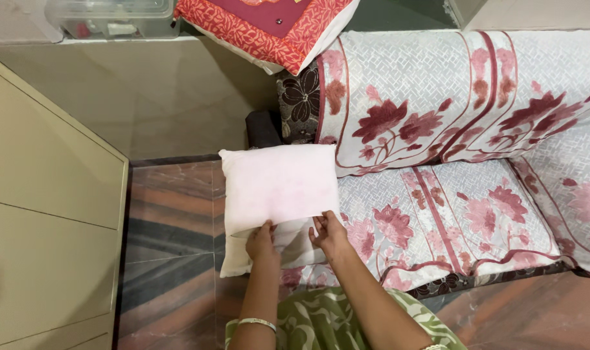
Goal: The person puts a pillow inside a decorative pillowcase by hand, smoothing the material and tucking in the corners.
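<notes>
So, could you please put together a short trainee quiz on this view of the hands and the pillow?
1. True or false: both hands grip the pale pink pillow at its near edge.
2. What lies under the pillow: A) the floral sofa seat, B) a glass table, C) a bed?
3. Which wrist wears a bangle in plain view?

Key
1. True: the left hand and right hand both hold that edge.
2. A.
3. The left wrist, with a light bangle.
</notes>
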